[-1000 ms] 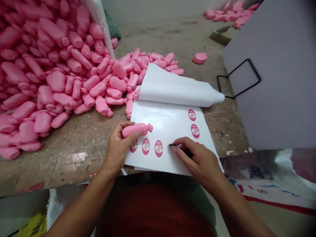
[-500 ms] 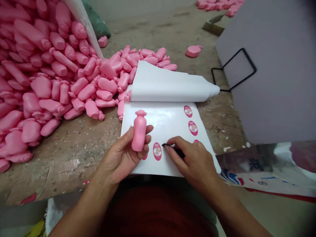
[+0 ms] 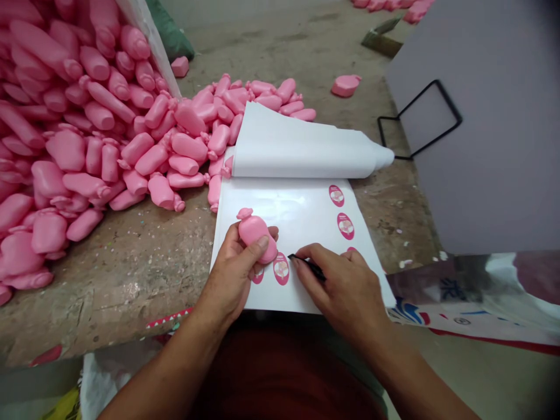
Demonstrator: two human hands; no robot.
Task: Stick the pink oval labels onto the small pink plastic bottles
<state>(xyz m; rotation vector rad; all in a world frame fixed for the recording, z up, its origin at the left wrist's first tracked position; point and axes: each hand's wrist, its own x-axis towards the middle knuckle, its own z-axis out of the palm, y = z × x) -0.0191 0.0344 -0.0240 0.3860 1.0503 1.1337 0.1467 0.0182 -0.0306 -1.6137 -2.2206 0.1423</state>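
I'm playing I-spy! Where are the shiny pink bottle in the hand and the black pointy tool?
Shiny pink bottle (image 3: 257,234): head view, its body.
Black pointy tool (image 3: 311,267): head view, its shaft.

Worn brown tabletop (image 3: 131,262), flecked; pale wall (image 3: 262,10) behind; grey panel (image 3: 490,186) right.

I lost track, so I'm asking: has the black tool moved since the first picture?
Yes, left: the black tool has its tip closer to the nearest oval label.

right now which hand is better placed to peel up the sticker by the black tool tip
Probably the right hand: its grip has a thin black tool, tip just beside the sticker, while the left hand holds a pink bottle-shaped piece.
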